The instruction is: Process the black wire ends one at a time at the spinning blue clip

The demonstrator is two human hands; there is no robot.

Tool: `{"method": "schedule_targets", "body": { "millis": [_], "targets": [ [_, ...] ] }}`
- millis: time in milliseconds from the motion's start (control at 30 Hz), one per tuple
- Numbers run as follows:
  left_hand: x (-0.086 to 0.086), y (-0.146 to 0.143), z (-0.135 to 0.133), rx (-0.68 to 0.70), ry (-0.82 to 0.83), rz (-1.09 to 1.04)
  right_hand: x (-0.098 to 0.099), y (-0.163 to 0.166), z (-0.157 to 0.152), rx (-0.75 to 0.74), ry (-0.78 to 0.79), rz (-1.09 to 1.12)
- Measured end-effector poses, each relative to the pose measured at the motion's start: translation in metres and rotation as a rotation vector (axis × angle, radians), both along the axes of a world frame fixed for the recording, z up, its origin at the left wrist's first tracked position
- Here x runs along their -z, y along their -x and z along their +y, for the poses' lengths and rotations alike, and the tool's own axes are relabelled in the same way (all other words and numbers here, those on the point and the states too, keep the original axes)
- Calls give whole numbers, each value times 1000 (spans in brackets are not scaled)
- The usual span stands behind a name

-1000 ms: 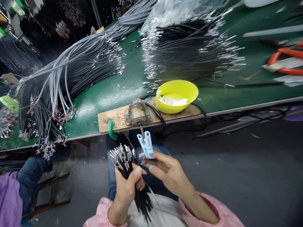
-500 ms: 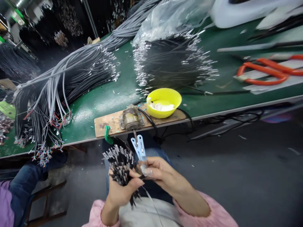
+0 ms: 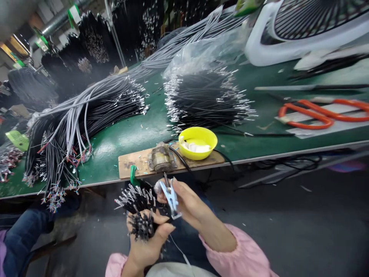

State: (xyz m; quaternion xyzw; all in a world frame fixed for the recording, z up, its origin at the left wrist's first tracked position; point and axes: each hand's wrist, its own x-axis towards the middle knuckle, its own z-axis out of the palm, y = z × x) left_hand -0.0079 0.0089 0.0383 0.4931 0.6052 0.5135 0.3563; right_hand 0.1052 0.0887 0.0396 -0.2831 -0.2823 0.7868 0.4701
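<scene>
A green counter slants across a workshop. Near its left end, a large heap of grey and black cables spills over the near edge, with coloured strands splayed at the hanging ends. Toward the far edge, near mid-length, lies a broad stack of black wires, silvery tips at both sides.

A wooden board lies along the near edge. Just off that edge, above the lap, the person's left hand is closed around a bundle of black wires. The bundle splits into two clumps: an upper fan with long pale tips, and a lower one with ends facing the viewer.

The right hand is curled about a light blue clip; whether its fingers grip it cannot be told.

On the board are a yellow bowl with white material inside and, left of it, a small motor. The light blue clip is beside the motor's shaft.

The work looks partway: the two clumps suggest wires are being divided, but which are finished is unclear. The stack appears to await its turn or be finished.
</scene>
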Motion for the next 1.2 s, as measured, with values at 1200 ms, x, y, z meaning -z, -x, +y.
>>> {"method": "schedule_targets", "body": {
  "millis": [1200],
  "targets": [
    [35, 2, -22, 139, 351, -473, 30, -18, -56, 8, -329, -333]
  ]
}}
